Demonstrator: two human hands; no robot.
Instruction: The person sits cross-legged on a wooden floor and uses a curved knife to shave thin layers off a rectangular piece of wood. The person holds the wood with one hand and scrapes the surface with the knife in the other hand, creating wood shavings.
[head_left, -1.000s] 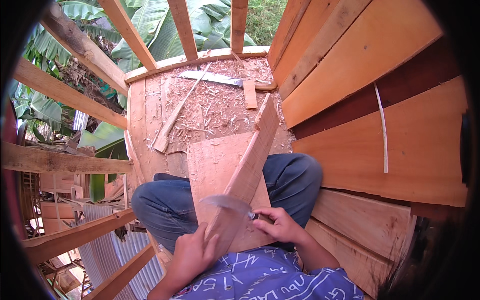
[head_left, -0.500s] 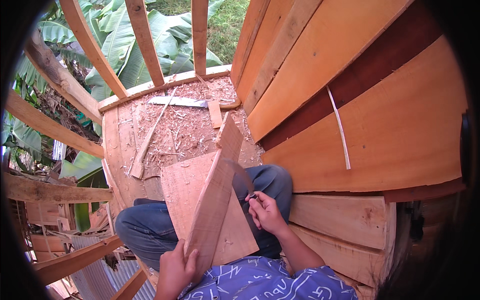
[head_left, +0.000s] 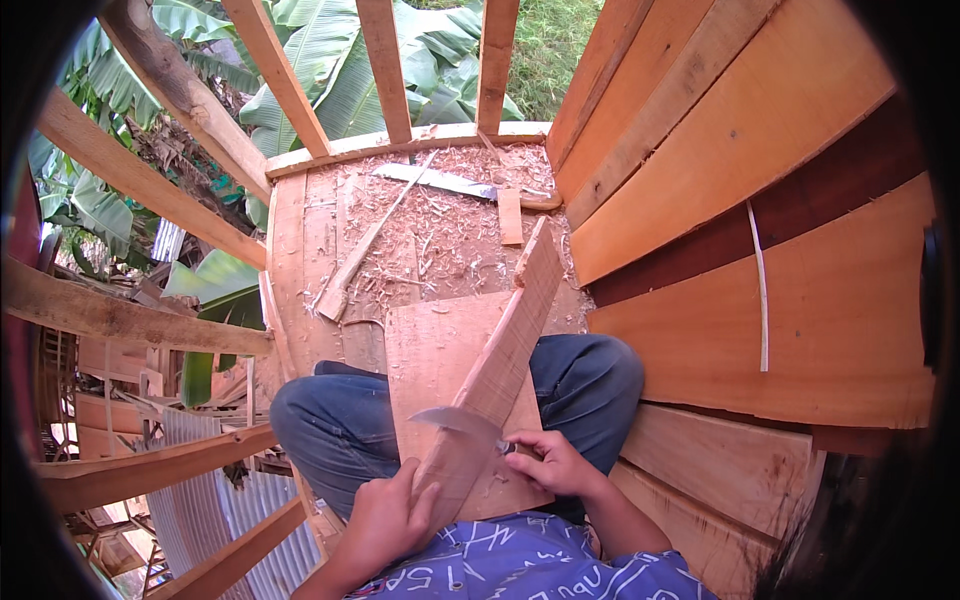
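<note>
On the person's two legs (head_left: 335,425) sits one wide board (head_left: 435,345), and one long board (head_left: 505,350) stands tilted on its edge over it. The left hand (head_left: 392,508) has its fingers gripping the long board's near end. The right hand (head_left: 548,466) has its fingers tight around one curved knife (head_left: 457,420), its blade across the long board. On the floor (head_left: 288,235) are one big blade (head_left: 440,179), one long stick (head_left: 375,240), one small wood piece (head_left: 510,218) and many curly shavings (head_left: 455,240).
</note>
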